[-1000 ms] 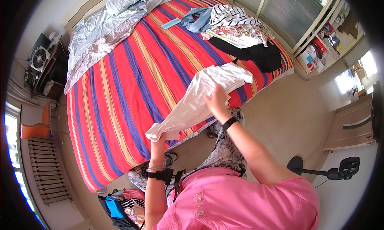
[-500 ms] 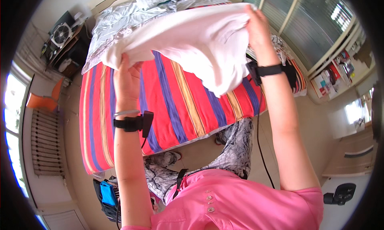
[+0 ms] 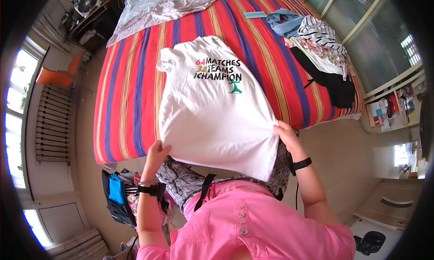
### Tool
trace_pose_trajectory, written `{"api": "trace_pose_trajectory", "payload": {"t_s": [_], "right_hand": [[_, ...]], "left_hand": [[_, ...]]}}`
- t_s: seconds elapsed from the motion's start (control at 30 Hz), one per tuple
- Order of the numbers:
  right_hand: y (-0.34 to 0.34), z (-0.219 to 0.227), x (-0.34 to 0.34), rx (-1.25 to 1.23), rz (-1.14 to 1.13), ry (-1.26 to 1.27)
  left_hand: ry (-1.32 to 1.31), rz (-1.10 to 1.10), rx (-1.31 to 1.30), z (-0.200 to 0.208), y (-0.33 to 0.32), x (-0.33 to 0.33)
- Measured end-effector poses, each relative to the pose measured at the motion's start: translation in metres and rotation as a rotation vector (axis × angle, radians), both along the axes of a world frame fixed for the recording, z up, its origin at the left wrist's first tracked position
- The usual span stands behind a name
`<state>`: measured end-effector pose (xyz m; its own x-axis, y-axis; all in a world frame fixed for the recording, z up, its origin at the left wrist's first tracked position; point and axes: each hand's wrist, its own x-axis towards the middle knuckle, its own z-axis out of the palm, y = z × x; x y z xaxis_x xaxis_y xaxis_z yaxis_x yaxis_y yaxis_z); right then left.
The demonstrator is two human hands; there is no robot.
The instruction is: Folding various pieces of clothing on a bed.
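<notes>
A white T-shirt (image 3: 212,106) with a coloured print on its chest is spread out, its upper part lying on the striped bedspread (image 3: 131,92) and its hem hanging toward me. My left hand (image 3: 156,152) grips the hem's left corner. My right hand (image 3: 285,135) grips the hem's right corner. Both wrists carry dark bands.
A pile of clothes (image 3: 323,56), striped, flowered and black, lies at the bed's right side. Grey bedding (image 3: 158,9) is bunched at the head of the bed. A bag with clothes (image 3: 120,196) sits on the floor at my left. A radiator (image 3: 52,124) lines the left wall.
The shirt was bunched, then held up in front of me; now it has come down spread flat on the bed, print side up, with my hands lowered to its hem.
</notes>
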<state>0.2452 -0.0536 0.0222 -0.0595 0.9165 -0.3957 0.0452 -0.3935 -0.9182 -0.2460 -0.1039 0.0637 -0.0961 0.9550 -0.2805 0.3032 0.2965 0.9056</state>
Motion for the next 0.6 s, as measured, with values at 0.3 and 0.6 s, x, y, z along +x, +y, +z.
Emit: {"api": "trace_pose_trajectory", "payload": {"t_s": [0.3,0.6], "right_hand": [[0.070,-0.035,-0.015,-0.177,-0.122,-0.147],[0.125,-0.031,-0.046,-0.452,-0.260,0.633]], "left_hand": [[0.342,0.058,0.213,-0.063,0.068,-0.015],[0.001,0.272,0.003,-0.079,0.113,-0.001]]}}
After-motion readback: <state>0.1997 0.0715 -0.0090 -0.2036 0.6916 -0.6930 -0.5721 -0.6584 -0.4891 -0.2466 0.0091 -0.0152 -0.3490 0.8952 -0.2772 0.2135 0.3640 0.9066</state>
